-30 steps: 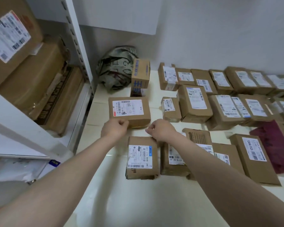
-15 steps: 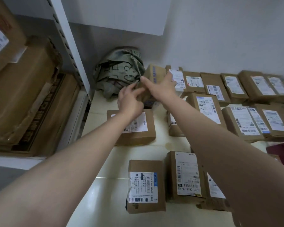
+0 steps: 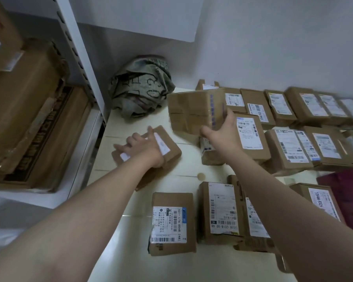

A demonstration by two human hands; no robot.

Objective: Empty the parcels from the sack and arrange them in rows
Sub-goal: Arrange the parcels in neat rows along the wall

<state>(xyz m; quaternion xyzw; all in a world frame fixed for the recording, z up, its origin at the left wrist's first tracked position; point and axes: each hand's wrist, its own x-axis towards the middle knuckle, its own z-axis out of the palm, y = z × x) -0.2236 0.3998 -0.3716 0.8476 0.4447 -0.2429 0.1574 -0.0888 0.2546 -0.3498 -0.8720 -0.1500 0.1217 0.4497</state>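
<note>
A crumpled green sack [image 3: 141, 88] lies in the far corner of the pale floor [image 3: 118, 251]. My right hand [image 3: 222, 129] grips a brown box with blue tape [image 3: 194, 110] and holds it in the air, tilted, just right of the sack. My left hand [image 3: 143, 145] lies spread on a flat brown parcel with a white label [image 3: 167, 151] that sits skewed on the floor. To the right, several labelled brown parcels [image 3: 289, 147] lie in rows. Two more parcels [image 3: 171, 222] [image 3: 222, 210] lie in the near row.
A white metal shelf unit [image 3: 77, 64] stands at the left with large cardboard boxes [image 3: 29, 110] on it. A dark red package [image 3: 346, 192] lies at the right edge. The white wall [image 3: 273, 37] runs behind the rows.
My right hand has lifted the blue-taped box off the floor and swung it right. My left hand dropped from that box onto the flat parcel, which now lies turned at an angle.
</note>
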